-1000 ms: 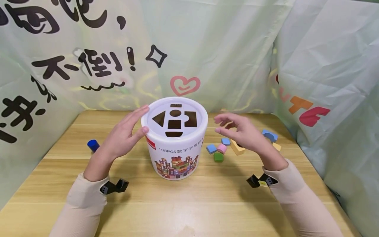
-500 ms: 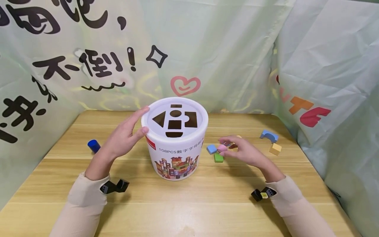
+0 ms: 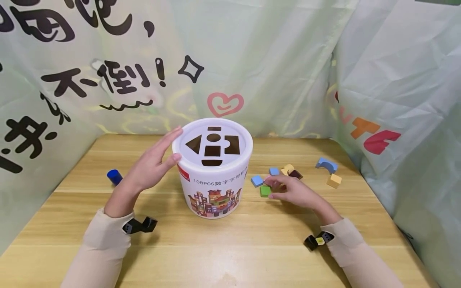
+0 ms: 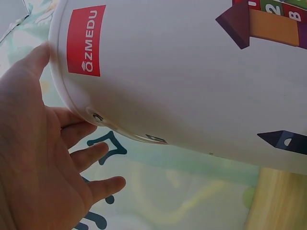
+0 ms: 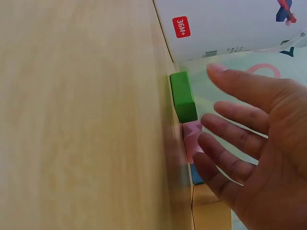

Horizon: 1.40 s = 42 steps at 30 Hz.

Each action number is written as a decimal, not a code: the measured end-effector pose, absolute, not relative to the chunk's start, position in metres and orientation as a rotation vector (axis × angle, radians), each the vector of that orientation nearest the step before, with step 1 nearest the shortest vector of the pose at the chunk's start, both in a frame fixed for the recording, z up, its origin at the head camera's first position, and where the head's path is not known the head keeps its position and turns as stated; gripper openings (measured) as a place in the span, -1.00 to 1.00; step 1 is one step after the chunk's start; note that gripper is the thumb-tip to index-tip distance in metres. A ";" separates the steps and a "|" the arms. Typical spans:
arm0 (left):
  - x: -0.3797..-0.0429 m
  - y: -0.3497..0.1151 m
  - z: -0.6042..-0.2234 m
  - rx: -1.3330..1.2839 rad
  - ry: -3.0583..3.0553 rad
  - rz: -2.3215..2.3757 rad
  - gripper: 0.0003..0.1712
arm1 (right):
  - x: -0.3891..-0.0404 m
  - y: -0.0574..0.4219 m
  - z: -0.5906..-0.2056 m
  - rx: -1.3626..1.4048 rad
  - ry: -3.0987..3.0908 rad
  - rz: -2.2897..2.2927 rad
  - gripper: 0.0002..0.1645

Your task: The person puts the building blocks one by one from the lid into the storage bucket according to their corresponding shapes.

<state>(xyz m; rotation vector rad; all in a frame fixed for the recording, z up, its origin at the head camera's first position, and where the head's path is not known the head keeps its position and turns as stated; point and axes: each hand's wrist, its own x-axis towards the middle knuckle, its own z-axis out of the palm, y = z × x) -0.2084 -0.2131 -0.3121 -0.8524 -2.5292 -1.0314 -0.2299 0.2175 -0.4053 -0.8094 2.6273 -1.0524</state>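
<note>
Lowered since earlier, my right grip (image 3: 295, 192), parted and unloaded, has the pink block (image 5: 191, 140) within reach while my spread left grip (image 3: 147, 171) touches the bucket (image 3: 216, 202).

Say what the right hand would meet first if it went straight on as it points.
Probably the pink block, just ahead of the right hand; whether they touch is unclear.

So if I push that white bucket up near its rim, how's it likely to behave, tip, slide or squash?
The white bucket may tip, since it narrows toward its base, though the left hand touching its rim might steady it. It looks fairly stiff, with a thick rim and round top. Its smooth wall could feel somewhat slippery.
</note>
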 end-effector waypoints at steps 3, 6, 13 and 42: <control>-0.209 -0.212 -0.313 -0.864 -2.518 -1.044 -0.27 | -0.229 0.218 -0.407 -0.802 2.634 -1.033 -0.43; -0.209 -0.212 -0.315 -0.872 -2.508 -1.051 -0.27 | -0.228 0.218 -0.409 -0.803 2.635 -1.037 -0.44; -0.210 -0.212 -0.316 -0.868 -2.501 -1.040 -0.28 | -0.226 0.219 -0.415 -0.822 2.671 -1.044 -0.46; -0.210 -0.213 -0.317 -0.857 -2.517 -1.043 -0.28 | -0.222 0.215 -0.412 -0.810 2.728 -0.993 -0.61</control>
